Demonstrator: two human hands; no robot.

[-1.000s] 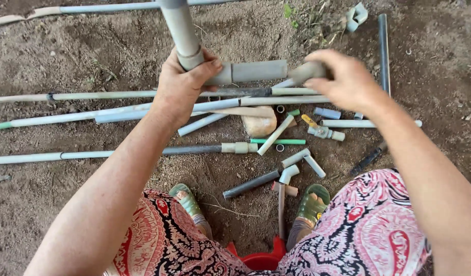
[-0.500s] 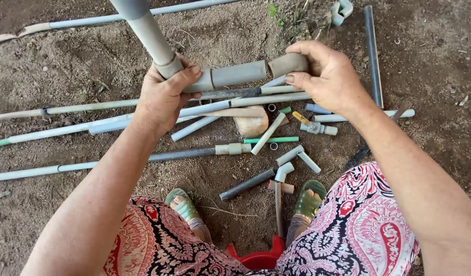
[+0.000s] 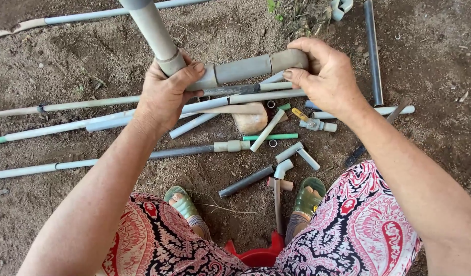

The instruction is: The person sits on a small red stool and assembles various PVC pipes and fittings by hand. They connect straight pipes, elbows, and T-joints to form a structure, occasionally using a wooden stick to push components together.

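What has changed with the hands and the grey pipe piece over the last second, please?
The right hand has shifted its grip at the end of the short grey pipe piece, curling over the end fitting, and the piece now lies closer to level. The left hand still grips the joint where the long pipe rises. The loose pipes on the dirt and the green sandals lie as before.

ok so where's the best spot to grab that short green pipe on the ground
Probably mid-length on the green pipe, from above. It lies flat on the dirt; its left end touches a slanting white pipe, while the middle and right end have bare ground around them.
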